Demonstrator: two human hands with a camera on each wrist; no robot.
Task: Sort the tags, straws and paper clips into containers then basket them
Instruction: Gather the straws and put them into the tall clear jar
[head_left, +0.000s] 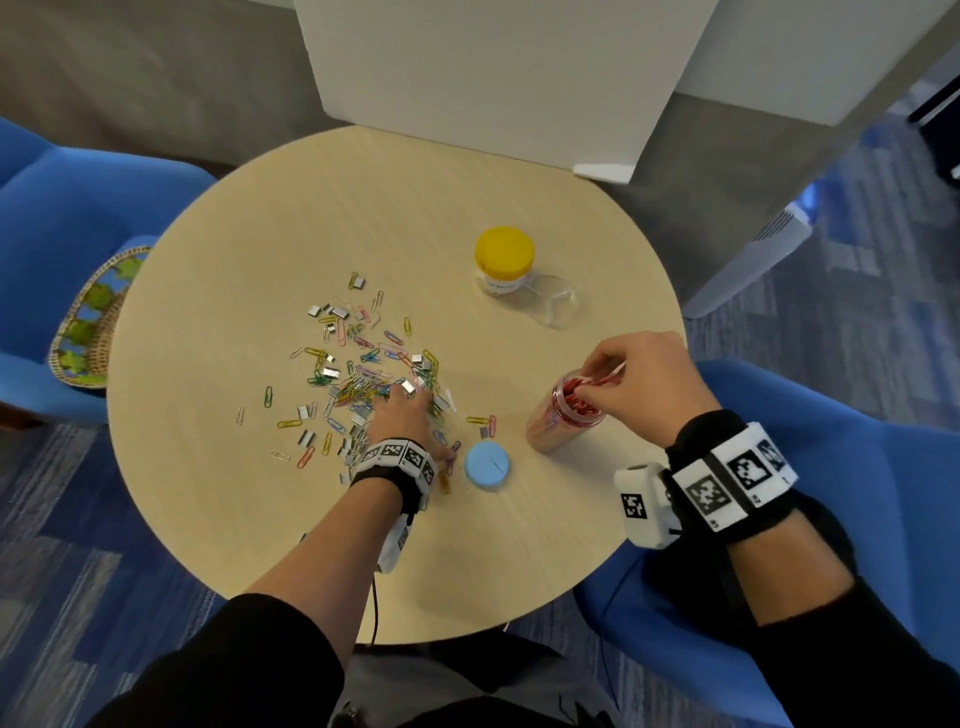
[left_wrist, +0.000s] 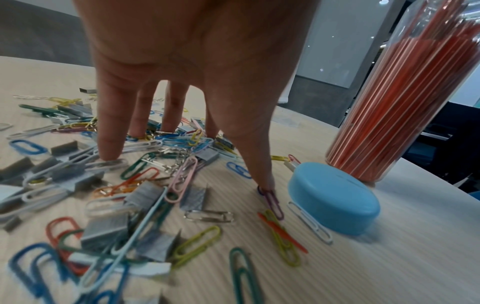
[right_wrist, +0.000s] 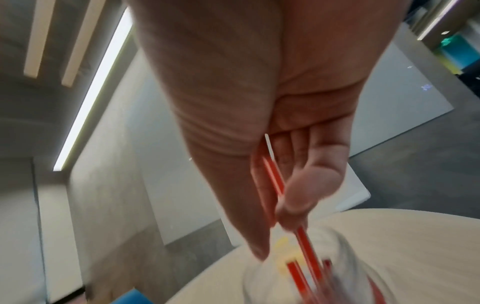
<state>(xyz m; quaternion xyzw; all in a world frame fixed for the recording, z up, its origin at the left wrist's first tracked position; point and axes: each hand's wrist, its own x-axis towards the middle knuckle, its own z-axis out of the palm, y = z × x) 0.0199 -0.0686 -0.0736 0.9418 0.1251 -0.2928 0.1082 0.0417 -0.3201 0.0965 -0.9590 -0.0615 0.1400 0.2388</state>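
Observation:
Coloured paper clips (head_left: 358, 384) and small silver tags (head_left: 330, 371) lie scattered on the round wooden table (head_left: 322, 218). My left hand (head_left: 410, 397) is spread over the pile with straight fingers (left_wrist: 109, 142) pressing down on clips; its thumb tip (left_wrist: 263, 179) presses a purple clip (left_wrist: 271, 200). At the right a tall clear jar (head_left: 563, 415) holds red straws (left_wrist: 389, 115). My right hand (head_left: 605, 374) pinches a few red straws (right_wrist: 272, 174) between thumb and fingers, their lower ends in the jar's mouth (right_wrist: 262, 275). A blue lid (head_left: 487, 466) lies between the two hands.
A clear jar with a yellow lid (head_left: 504, 257) stands at the back of the table, and another clear container (head_left: 556, 304) is beside it. A woven basket (head_left: 88, 322) rests on the blue chair (head_left: 57, 208) at the left. A white panel (head_left: 493, 67) rises behind the table.

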